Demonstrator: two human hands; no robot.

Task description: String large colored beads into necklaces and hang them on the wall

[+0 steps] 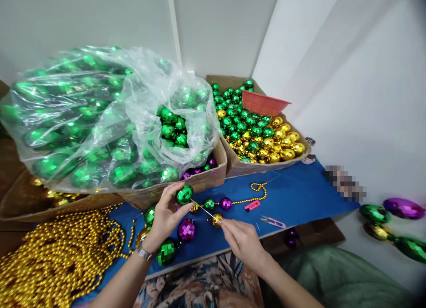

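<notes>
My left hand grips a shiny green faceted ball between thumb and fingers. In my right hand is a thin needle, pinched at one end; its far tip meets the side of the green ball. Around my hands lies a partly strung line of balls: a purple ball, a gold ball, a larger green ball, and a small green ball beside a small purple ball. A gold bead chain runs on from that small purple one.
A big plastic bag of green balls rests on cardboard boxes at the left. Behind, a box holds green and gold balls and a red basket. Gold bead strands pile front left. Pink thread snips lie on the blue table.
</notes>
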